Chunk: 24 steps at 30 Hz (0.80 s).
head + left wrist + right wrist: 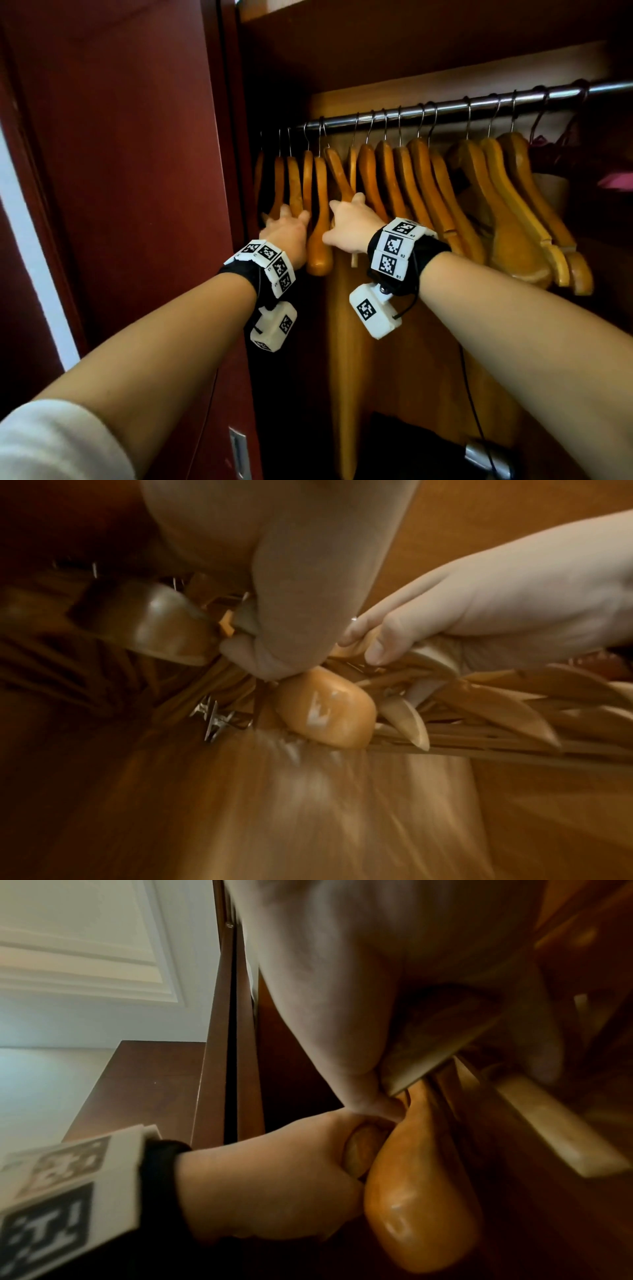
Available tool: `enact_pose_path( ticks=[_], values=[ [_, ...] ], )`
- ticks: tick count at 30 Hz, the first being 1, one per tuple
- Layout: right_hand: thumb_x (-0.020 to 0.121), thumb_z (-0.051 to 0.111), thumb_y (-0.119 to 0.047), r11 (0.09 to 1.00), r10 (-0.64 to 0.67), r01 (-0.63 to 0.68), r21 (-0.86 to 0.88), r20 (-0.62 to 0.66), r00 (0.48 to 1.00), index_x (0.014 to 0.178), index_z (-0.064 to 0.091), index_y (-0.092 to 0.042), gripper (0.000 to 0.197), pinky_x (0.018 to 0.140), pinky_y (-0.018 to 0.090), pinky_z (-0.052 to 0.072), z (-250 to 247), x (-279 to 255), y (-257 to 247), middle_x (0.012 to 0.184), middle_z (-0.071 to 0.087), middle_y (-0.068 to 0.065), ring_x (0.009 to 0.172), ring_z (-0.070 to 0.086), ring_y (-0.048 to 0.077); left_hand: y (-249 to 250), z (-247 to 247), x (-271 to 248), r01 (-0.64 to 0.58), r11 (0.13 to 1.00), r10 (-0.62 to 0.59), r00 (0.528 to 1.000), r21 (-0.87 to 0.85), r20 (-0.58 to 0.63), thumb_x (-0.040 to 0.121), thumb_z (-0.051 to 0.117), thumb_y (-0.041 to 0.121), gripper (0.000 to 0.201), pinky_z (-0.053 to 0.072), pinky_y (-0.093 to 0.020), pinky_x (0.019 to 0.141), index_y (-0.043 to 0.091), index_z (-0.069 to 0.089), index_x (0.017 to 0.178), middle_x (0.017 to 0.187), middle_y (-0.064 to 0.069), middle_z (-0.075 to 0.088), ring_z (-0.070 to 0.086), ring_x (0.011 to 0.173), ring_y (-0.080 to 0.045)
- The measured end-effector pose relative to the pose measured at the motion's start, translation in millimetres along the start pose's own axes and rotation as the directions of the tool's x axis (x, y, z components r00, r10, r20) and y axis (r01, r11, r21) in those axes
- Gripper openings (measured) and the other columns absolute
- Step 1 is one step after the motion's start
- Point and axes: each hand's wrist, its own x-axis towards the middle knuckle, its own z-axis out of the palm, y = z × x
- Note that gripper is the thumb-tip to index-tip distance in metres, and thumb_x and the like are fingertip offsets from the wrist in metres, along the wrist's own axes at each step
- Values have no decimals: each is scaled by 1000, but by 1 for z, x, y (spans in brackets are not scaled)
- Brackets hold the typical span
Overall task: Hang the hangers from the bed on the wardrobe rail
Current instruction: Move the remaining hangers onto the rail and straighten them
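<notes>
The hangers [404,178] are varnished wood with thin metal hooks: stiff, moderately heavy by the look of them, and glossy enough to slide in a loose hold, so the thick shoulder arm is the safest place to grasp, with the hook left free to catch the rail [445,108]. All those in view already hang on the rail inside the wardrobe, packed close above and beyond the fingertips. The left hand [286,234] is pushed in among the leftmost hangers, fingers curled round one arm, thumb touching the rounded end of the next. The right hand [349,228], just beside it, has its fingers [373,639] wrapped over the arm of a tilted hanger. Left of the left hand stands the door [120,171]. No bed shows.
</notes>
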Motion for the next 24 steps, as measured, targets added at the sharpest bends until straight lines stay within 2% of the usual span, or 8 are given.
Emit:
enact_pose_path(
  ticks=[5, 9, 11, 14, 16, 19, 21, 24],
  values=[
    [83, 66, -33, 1000, -21, 21, -3, -3, 1000, 114, 52, -13, 39, 86, 41, 54, 1, 4, -10, 131, 34, 18, 92, 57, 34, 6, -6, 3, 51, 997, -54, 997, 61, 58, 88, 63, 14, 66, 43, -50, 97, 25, 29, 143, 149, -15, 22, 30, 134, -46],
    [84, 65, -30, 999, -40, 40, -21, 0, 999, 107, 52, -13, 32, 89, 40, 52, -3, 6, -16, 131, 34, 19, 100, 55, 36, 6, -8, 8, 79, 992, -85, 994, 96, 64, 89, 62, 15, 64, 46, -49, 94, 24, 29, 142, 150, -18, 22, 38, 129, -44],
    [85, 64, -29, 998, -51, 51, -41, 10, 999, 109, 53, -12, 31, 87, 40, 52, -4, 8, -20, 132, 34, 19, 102, 54, 36, 7, -10, 11, 92, 989, -101, 992, 118, 78, 90, 64, 19, 68, 46, -48, 96, 24, 26, 146, 154, -20, 17, 35, 133, -45],
    [86, 63, -28, 996, -65, 67, -51, 32, 997, 106, 52, -12, 27, 87, 42, 53, -6, 11, -29, 131, 35, 18, 98, 57, 37, 5, -12, 14, 115, 978, -131, 988, 174, 82, 92, 62, 24, 72, 42, -47, 102, 23, 19, 150, 158, -26, 5, 24, 141, -46],
    [86, 62, -28, 996, -75, 78, -46, 57, 996, 107, 53, -12, 28, 89, 44, 54, -6, 12, -32, 132, 35, 19, 96, 59, 37, 4, -10, 15, 118, 973, -132, 990, 200, 58, 93, 61, 24, 71, 40, -46, 105, 20, 20, 151, 158, -30, 4, 21, 142, -45],
    [87, 63, -30, 997, -79, 80, -18, 81, 994, 133, 45, -15, 51, 86, 43, 55, -6, 11, -29, 138, 32, 20, 98, 59, 37, 4, -10, 13, 124, 974, -133, 990, 188, 40, 92, 61, 30, 72, 37, -46, 108, 14, 23, 151, 158, -27, 6, 17, 144, -42],
    [86, 65, -32, 996, -90, 92, -10, 109, 990, 151, 26, -19, 76, 86, 40, 55, -5, 8, -24, 146, 25, 20, 107, 57, 39, 3, -12, 13, 111, 979, -127, 988, 168, 85, 87, 68, 33, 79, 35, -49, 110, 9, 26, 150, 158, -20, 11, 15, 145, -40],
    [81, 73, -34, 994, -108, 111, -18, 130, 986, 157, 9, -24, 100, 99, 42, 50, -7, 2, -13, 157, 15, 17, 130, 45, 39, 2, -15, 12, 75, 994, -81, 993, 73, 85, 84, 71, 28, 75, 36, -49, 107, 9, 35, 146, 152, -15, 25, 27, 139, -38]
  ],
)
